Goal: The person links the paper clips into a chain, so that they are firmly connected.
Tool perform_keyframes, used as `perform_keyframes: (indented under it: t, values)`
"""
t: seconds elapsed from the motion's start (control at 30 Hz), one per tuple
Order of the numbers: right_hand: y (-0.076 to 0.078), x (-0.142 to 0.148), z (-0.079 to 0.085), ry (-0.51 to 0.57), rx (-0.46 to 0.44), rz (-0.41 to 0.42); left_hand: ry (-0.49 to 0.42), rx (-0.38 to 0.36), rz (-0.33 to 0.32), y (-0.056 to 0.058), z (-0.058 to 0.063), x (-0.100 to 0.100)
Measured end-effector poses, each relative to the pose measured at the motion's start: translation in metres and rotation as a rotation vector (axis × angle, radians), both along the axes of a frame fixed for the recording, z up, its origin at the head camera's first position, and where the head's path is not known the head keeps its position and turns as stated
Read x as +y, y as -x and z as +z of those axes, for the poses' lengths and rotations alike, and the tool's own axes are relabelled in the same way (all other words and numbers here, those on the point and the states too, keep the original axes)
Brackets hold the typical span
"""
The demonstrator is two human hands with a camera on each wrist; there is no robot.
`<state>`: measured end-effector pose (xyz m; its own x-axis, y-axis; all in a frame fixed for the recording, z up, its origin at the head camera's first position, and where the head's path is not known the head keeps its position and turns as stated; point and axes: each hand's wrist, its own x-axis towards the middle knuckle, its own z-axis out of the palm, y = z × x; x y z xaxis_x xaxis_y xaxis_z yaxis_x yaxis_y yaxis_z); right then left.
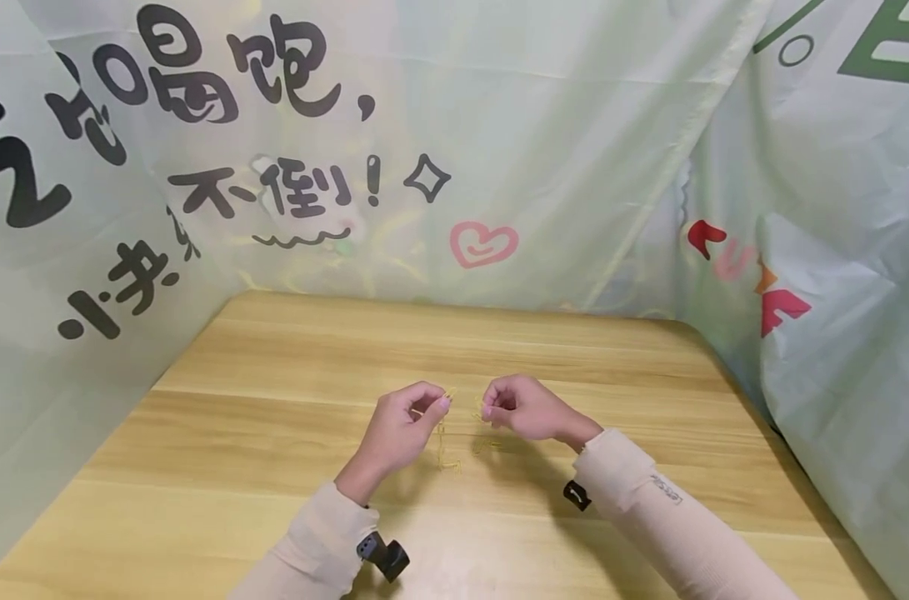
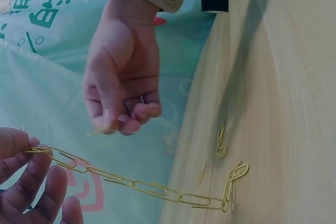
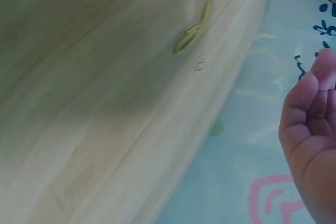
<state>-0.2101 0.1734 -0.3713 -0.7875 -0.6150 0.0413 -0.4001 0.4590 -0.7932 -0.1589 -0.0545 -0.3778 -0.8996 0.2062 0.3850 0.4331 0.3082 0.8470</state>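
The left hand (image 1: pixel 397 425) has a narrow grip, thumb and fingertips pinching the top of a paperclip chain (image 2: pixel 134 183). The right hand (image 1: pixel 532 408), at about 3 o'clock from it in the head view, pinches a small yellow clip (image 2: pixel 97 131) at its fingertips, mostly covered there. A gap separates the hands; if they met off line, the thin wires would probably slide past each other, and squeezing harder could flick the small clip out.

From the left grip the chain hangs towards 6 o'clock, its lower end bent and apparently touching the worktop (image 1: pixel 312 358). A sideways pull might tangle those bent links, or unhook one through its open wire loop. Loose clips (image 2: pixel 220 151) lie at about 8 o'clock from the right hand, near the chain's foot; a swinging end could snag or scatter them. Whether they are linked, I cannot tell.
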Motion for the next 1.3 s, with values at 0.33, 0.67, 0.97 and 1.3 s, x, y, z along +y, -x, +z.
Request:
perform_keyframes:
  t: [0.33, 0.67, 0.97, 1.3]
  values:
    - [-0.007, -0.003, 0.007, 0.169, -0.022, 0.009, 0.003, -0.023, 0.008, 0.001, 0.000, 0.000]
    - [-0.012, -0.006, 0.017, 0.286, -0.010, 0.031, 0.007, -0.021, 0.013, 0.001, 0.001, 0.000]
    - [-0.015, -0.009, 0.021, 0.268, -0.058, 0.019, 0.007, -0.025, 0.010, 0.001, -0.001, 0.000]
    - [-0.012, -0.011, 0.016, 0.334, -0.078, 0.022, 0.006, 0.000, 0.011, 0.001, -0.001, -0.001]
